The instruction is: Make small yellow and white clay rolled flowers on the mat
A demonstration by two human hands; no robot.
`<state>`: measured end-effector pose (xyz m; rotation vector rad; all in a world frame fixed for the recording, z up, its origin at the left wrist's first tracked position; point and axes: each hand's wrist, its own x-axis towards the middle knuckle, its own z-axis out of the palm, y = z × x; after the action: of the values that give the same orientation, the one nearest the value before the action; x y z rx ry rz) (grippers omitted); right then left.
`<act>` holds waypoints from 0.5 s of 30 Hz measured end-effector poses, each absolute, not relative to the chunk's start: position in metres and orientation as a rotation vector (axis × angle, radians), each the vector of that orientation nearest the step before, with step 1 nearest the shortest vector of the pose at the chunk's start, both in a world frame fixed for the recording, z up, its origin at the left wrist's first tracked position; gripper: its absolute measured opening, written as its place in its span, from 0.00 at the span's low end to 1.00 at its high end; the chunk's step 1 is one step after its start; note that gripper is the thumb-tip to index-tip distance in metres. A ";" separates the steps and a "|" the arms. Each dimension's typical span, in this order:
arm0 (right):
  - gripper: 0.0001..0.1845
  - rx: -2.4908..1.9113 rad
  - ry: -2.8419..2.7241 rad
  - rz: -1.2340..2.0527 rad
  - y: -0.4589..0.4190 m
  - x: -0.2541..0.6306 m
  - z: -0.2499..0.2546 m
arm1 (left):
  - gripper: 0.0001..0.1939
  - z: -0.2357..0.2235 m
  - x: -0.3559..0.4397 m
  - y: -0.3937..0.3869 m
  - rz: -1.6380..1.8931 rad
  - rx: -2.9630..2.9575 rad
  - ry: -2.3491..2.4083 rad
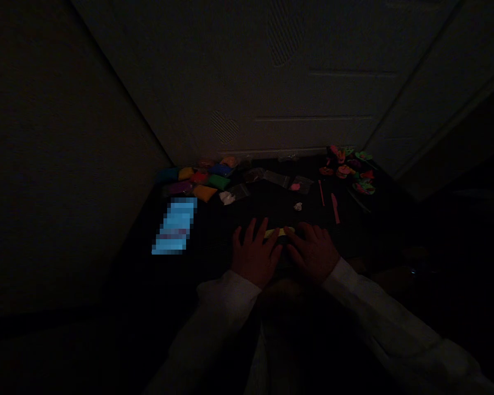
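In the dim head view, a thin yellow strip of what looks like modelling clay point(280, 232) lies crosswise on the dark table. My left hand point(256, 253) rests palm down over its left end, fingers spread and stretched forward. From the other side, my right hand point(315, 250) lies flat with its fingertips at the strip's right end. Both hands touch the strip without wrapping round it. A small whitish lump point(298, 206) sits just beyond them. Past my right fingers are a pink stick point(321, 192) and a pink plastic knife point(335, 208).
Several coloured clay packets point(205, 192) cluster at the back left, near a lit, pixelated screen point(175, 226). Clear bags point(276, 178) and a white piece point(227, 197) lie along the back. Colourful small figures point(343, 171) stand back right, before a pale panelled surface point(313, 93).
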<state>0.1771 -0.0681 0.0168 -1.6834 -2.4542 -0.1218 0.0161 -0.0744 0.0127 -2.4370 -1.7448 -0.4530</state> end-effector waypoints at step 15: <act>0.26 -1.762 -2.406 -0.163 -0.070 0.177 0.018 | 0.22 0.010 0.015 -0.074 -0.457 -2.442 -1.743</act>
<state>0.1767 -0.0701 0.0185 -1.7625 -2.4059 -0.1630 0.0152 -0.0742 0.0097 -2.4417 -1.7428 -0.4566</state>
